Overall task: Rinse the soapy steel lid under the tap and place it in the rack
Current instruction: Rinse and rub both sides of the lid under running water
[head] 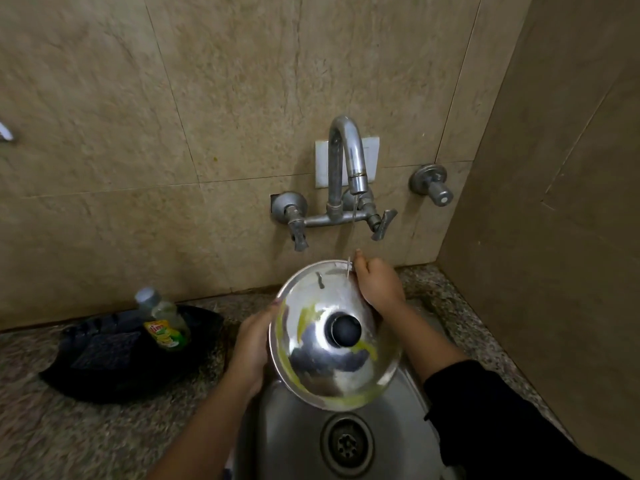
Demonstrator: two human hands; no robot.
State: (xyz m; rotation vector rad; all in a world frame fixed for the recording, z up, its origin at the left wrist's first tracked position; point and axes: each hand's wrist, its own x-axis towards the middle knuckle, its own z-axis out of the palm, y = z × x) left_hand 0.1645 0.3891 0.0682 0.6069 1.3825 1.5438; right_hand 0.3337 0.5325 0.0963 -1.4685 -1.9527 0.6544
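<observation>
A round steel lid (311, 368) with a black knob (343, 329) and yellow-green soap streaks is held tilted over the steel sink (298, 441). My left hand (254, 344) grips its left rim. My right hand (379, 284) holds the upper right rim. A thin stream of water falls from the curved tap (349, 157) onto the lid's top edge beside my right fingers. A black rack (114, 355) lies on the counter to the left.
A dish-soap bottle (162, 322) stands in the black rack. Two tap handles (382, 223) and a separate valve (433, 185) stick out of the tiled wall. A side wall closes the right. The sink drain (347, 443) sits below the lid.
</observation>
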